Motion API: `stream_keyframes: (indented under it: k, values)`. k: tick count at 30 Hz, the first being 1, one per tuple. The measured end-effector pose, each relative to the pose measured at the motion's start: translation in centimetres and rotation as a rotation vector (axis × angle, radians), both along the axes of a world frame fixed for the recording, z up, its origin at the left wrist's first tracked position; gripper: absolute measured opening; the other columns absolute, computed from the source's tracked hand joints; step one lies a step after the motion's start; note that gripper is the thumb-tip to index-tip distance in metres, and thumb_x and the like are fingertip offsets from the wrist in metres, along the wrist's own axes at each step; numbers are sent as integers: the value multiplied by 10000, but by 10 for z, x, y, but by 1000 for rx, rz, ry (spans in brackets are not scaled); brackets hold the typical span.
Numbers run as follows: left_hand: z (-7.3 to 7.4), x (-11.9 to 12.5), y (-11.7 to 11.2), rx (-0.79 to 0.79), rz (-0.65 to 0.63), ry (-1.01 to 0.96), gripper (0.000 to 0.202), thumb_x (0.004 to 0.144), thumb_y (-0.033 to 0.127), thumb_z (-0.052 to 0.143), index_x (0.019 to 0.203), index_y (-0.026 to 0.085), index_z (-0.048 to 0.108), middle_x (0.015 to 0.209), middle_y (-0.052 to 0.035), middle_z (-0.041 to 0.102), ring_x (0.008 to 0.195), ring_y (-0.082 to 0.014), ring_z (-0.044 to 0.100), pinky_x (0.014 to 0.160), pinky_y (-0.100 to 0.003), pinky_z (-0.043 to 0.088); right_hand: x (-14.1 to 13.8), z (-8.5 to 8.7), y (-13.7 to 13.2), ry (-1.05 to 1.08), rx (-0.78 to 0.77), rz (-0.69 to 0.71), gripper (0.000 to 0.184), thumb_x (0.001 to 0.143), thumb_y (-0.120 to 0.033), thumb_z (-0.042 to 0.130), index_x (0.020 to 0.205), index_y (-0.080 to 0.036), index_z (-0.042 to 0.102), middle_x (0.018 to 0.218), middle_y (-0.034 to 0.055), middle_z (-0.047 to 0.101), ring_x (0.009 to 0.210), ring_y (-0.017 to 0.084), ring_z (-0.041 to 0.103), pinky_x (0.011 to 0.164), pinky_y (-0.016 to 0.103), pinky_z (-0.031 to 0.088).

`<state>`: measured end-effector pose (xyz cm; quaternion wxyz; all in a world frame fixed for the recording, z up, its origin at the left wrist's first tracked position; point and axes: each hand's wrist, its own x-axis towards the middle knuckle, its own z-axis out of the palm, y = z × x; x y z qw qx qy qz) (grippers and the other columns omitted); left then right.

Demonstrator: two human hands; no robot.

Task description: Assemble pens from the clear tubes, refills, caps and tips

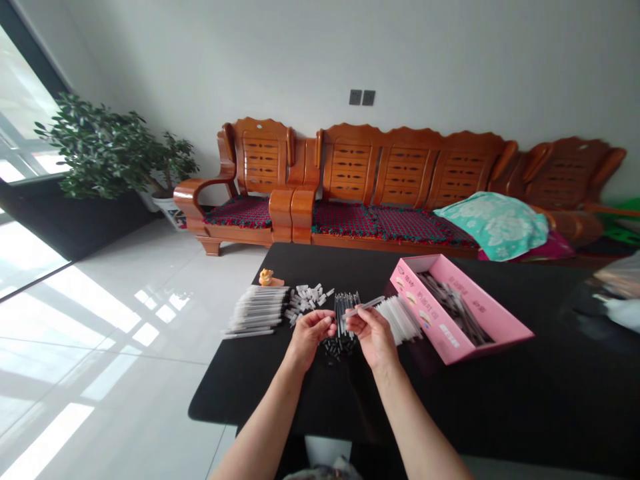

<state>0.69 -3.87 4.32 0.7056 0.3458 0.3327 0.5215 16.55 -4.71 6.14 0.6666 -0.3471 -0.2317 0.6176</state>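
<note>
Bare forearms (265, 430) reach over a black table (240, 407). A slim translucent plastic tube (365, 307) is pinched in the narrowly closed fingers of the right hand (375, 337), its long axis almost level, one end angled toward the left hand (310, 337), the other slightly up toward a pink cardboard box (480, 327). The left hand's fingers are loosely curled; whether anything is held there cannot be told. Between the fingertips stands a dark bundle of thin rods (347, 313), with small black pieces (340, 350) just below. White tubes (397, 320) lie right of the right fingers; short white pieces (307, 300) and clear tubes (253, 310) are left of the left fingers.
</note>
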Motion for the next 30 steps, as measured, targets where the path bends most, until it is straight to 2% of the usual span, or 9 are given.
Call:
stream_keyframes:
  k: [7, 16, 25, 30]
  values:
    - [2, 5, -3, -2, 0, -29, 305, 693, 321, 805, 844, 94, 668, 676, -25, 648, 585, -73, 590, 600, -178, 479, -7, 6, -1, -60, 22, 6, 247, 659, -251, 822, 822, -138, 676, 755, 78, 761, 585, 172, 714, 529, 235, 598]
    - [6, 8, -6, 12, -9, -34, 269, 720, 308, 787, 811, 97, 646, 671, -27, 656, 588, -76, 598, 607, -177, 483, -8, 1, -2, -104, 20, -6, 251, 676, -266, 811, 831, -138, 660, 757, 84, 760, 586, 169, 712, 541, 233, 594]
    - [8, 13, -9, 19, 61, 20, 304, 692, 354, 795, 781, 118, 626, 667, -16, 647, 590, -113, 619, 573, -213, 500, -8, 2, -4, -149, 35, -20, 253, 686, -278, 801, 841, -139, 657, 767, 80, 759, 582, 160, 705, 537, 235, 585]
    - [8, 15, -10, 45, 98, 46, 303, 681, 341, 800, 771, 111, 625, 644, -15, 637, 557, -102, 598, 565, -212, 492, -9, 3, -5, -135, 12, -34, 257, 667, -268, 811, 814, -140, 644, 738, 75, 753, 574, 161, 703, 535, 234, 586]
